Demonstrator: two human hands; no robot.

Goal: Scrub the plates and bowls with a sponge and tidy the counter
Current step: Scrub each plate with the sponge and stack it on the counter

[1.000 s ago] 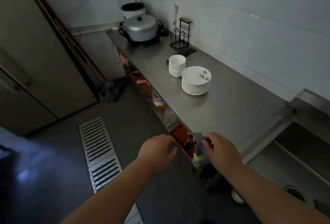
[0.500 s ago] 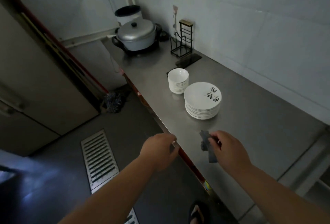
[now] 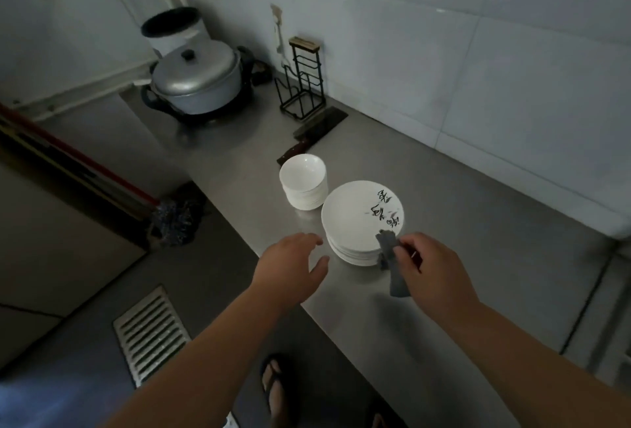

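Observation:
A stack of white plates (image 3: 355, 216), the top one marked with black brush writing, stands on the steel counter (image 3: 478, 223). Just behind it to the left is a stack of white bowls (image 3: 302, 176). My right hand (image 3: 430, 267) pinches a thin dark grey sponge (image 3: 392, 263) right at the near right rim of the plate stack. My left hand (image 3: 290, 267) hovers with fingers spread just left of the plates, over the counter's front edge, holding nothing.
A cleaver (image 3: 316, 130) lies behind the bowls, beside a black wire rack (image 3: 302, 86). A lidded metal pot (image 3: 198, 81) sits on a burner at the far end, a dark-rimmed bucket (image 3: 176, 30) behind it. A floor drain grate (image 3: 152, 332) and a mop (image 3: 177, 212) are at left.
The view has swung from the sink side toward the dishes. Both hands moved forward to the plate stack; my left hand has opened, and my right hand still carries the sponge.

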